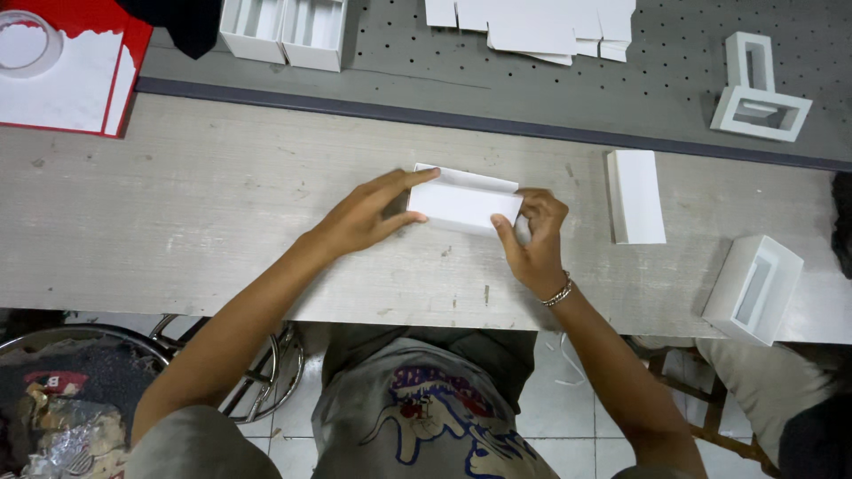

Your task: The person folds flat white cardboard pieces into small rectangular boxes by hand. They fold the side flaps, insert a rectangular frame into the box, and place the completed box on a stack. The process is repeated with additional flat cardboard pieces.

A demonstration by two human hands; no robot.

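Note:
A small white cardboard box piece [463,201] lies on the pale wooden table [204,213], held between both hands. My left hand [366,213] grips its left end, with the forefinger along the top edge and the thumb under the front. My right hand [535,239], with a metal bracelet at the wrist, pinches the right end with fingers curled. The piece looks partly folded, with a flap raised along its far side.
A flat white box [635,196] lies to the right, and a white box with a window [754,288] sits at the table's right edge. On the grey perforated board behind are open white boxes [284,31], flat white cards [532,27] and white frames [759,89]. A tape roll [25,43] rests far left.

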